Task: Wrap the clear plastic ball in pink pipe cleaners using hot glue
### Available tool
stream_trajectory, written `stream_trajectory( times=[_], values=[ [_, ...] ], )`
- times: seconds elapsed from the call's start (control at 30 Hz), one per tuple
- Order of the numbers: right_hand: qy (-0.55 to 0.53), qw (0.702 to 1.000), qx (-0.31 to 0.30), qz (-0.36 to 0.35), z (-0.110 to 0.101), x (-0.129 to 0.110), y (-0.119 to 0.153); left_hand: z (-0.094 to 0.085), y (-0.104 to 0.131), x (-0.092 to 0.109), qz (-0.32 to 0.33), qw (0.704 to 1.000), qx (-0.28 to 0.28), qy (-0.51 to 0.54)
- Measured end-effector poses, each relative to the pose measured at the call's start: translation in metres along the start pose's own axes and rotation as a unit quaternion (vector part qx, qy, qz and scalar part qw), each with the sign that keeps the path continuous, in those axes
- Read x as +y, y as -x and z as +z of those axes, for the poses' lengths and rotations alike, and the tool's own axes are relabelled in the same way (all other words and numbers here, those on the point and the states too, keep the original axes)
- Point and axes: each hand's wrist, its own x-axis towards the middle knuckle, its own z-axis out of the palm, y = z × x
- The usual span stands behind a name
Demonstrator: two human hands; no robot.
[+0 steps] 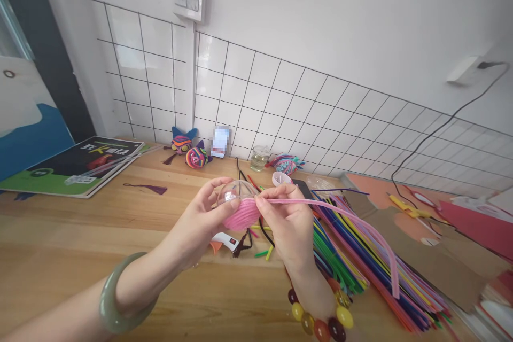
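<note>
A transparent plastic ball [236,188] sits in my left hand [202,219], whose fingers and thumb are closed around it. Rows of fuzzy pink pipe cleaner [242,217] cover the ball's lower part. My right hand [289,219] pinches a long pink pipe cleaner [352,215] against the ball's edge between thumb and fingers. From there its free end arches to the right and droops over a bundle of coloured pipe cleaners [340,251]. Below the ball, partly hidden, lies a white tool with an orange part [227,240] and a black cord, perhaps a glue gun.
At the back stand two striped fish-like crafts [197,156], a phone [220,141], a glass jar [260,157] and another striped craft [286,163]. A book [72,165] and a purple tassel [146,188] lie left. Cardboard [433,251] and a yellow tool [409,206] lie right.
</note>
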Motion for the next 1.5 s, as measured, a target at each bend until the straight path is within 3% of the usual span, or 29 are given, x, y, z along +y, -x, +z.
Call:
stream_trajectory(
  times=[0.6, 1.5],
  values=[
    [0.063, 0.998, -0.002, 0.002, 0.0022, -0.0011, 0.0005, 0.0013, -0.0011, 0.0000, -0.016, 1.000, 0.009, 0.007],
    [0.027, 0.998, -0.030, 0.047, -0.0048, 0.0038, -0.0051, -0.0030, -0.0035, 0.0012, -0.032, 0.999, -0.008, 0.012]
  ],
)
